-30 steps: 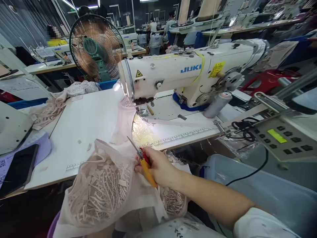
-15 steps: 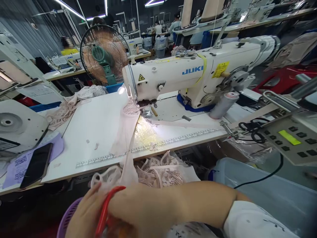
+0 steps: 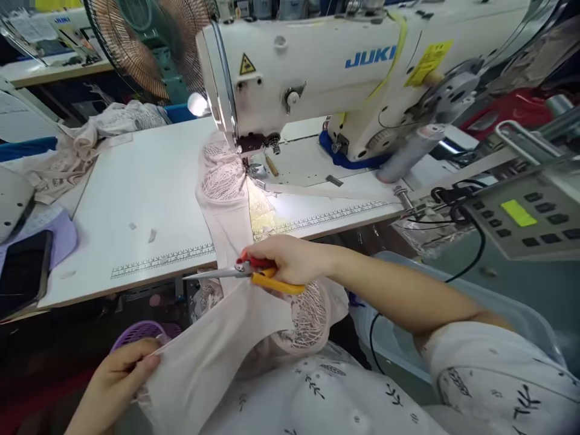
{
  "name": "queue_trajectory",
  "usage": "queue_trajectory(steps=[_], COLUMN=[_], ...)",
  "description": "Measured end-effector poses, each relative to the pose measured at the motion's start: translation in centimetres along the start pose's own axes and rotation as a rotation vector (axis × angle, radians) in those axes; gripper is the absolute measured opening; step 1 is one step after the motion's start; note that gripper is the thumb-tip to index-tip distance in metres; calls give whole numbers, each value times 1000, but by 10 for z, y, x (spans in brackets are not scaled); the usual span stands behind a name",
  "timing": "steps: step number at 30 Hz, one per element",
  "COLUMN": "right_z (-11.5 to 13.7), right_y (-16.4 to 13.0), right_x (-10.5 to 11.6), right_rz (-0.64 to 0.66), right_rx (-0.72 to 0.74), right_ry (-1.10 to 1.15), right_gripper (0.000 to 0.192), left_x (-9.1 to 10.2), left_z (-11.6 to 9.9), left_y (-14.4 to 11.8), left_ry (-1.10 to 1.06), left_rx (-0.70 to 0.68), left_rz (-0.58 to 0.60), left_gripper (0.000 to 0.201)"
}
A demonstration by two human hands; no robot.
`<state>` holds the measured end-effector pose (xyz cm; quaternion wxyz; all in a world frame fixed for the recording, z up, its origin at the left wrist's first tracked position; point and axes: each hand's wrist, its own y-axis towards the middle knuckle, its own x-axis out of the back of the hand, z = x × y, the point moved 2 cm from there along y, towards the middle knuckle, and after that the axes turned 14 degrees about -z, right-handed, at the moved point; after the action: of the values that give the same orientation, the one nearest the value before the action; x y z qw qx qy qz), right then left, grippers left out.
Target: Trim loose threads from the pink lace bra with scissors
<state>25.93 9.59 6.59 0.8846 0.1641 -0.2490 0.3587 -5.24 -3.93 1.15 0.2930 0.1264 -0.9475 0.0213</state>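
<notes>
Head view: right hand [image 3: 290, 258] gripping scissors [image 3: 244, 275] near counter [image 3: 149, 199] edge, left hand [image 3: 118, 377] pinching pink fabric [image 3: 212, 356].

White sewing table [image 3: 149, 199] with JUKI sewing machine [image 3: 326, 72], pink lace fabric [image 3: 224, 181], black phone [image 3: 22, 272].

We saw the sewing machine's lamp [image 3: 197, 104] throw harsh glare across the white surface [image 3: 149, 187]; underneath lay deep shadow, and wide-angle distortion bent the edges.
</notes>
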Motion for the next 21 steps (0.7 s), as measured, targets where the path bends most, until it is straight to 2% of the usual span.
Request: queue_trajectory(steps=[3,5,8,12,16,19,21], right_z=[-6,-4,4,17,24,26,26], right_y=[9,14,21,29,34,37,39], right_x=[-5,-8,-10,-9,-6,-5,-5], right_rz=[18,54,105,128,146,146,141], right_rx=[17,43,110,156,145,144,157], right_ry=[26,39,20,-5,-59,-95,-99], right_gripper=[22,15,11,17,24,26,26], left_x=[-14,-20,-33,-62,-83,-86,-84], left_z=[2,-3,-23,-58,-76,-78,-80], left_y=[13,22,30,30,27,27,28], left_ry=[119,208,222,40,-254,-430,-488], left_rx=[-83,-130,-162,-175,-9,142,182], left_rz=[282,330,247,43,-11,-79,-82], left_gripper=[28,21,21,20,16,12,12])
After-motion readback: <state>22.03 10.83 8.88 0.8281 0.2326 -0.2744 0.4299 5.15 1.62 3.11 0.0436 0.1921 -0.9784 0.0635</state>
